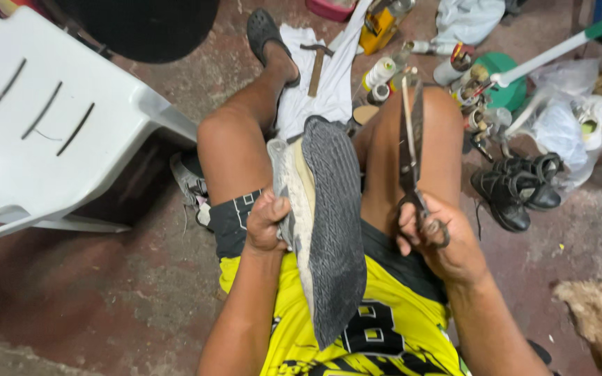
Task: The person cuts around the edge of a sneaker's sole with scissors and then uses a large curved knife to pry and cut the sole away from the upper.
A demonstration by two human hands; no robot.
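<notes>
I sit with a worn shoe (332, 223) propped sole-up between my thighs, its dark grey sole partly peeled from the pale upper. My left hand (267, 221) grips the shoe's left edge at the upper. Large scissors (412, 139) are in my right hand (440, 240), fingers through the handles. Their long blades point away from me over my right knee, apart from the shoe.
A white plastic chair (50, 118) stands at the left. A hammer (315, 66) lies on white cloth (329, 90) between my feet. Thread spools, bottles and small tools (468, 90) crowd the floor ahead right, with black sandals (517, 188) and plastic bags (566, 118) beside them.
</notes>
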